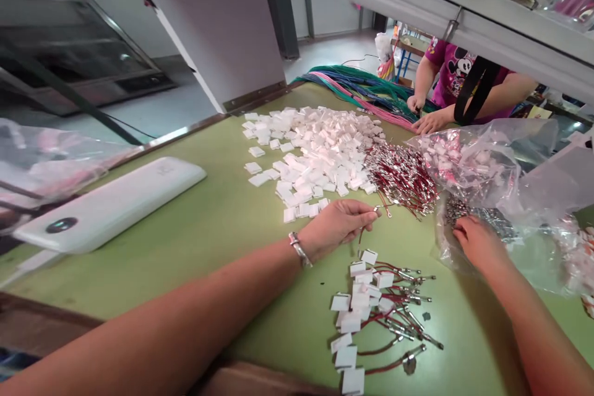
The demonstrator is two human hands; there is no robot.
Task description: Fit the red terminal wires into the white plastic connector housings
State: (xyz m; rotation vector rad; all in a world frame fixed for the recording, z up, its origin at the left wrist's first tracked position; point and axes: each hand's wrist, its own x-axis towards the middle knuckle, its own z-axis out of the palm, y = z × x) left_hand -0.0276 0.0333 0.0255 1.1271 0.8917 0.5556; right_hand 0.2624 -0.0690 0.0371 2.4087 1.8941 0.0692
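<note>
My left hand, with a bracelet at the wrist, pinches a short red wire by its metal terminal between thumb and fingers. Over on the right, my right hand reaches into a clear plastic bag of small metal parts. Its fingers are bent together at the parts, and whether they hold one is hidden. Beyond the left hand lies a pile of short red wires with metal terminals. Nearer to me, a column of white connector housings is fitted on red wires with metal ends.
A large heap of white housings spreads behind the left hand. On the left lies a long white device. Bundles of green, blue and pink wires run along the far edge, where a co-worker's hands work. A shelf overhangs the table.
</note>
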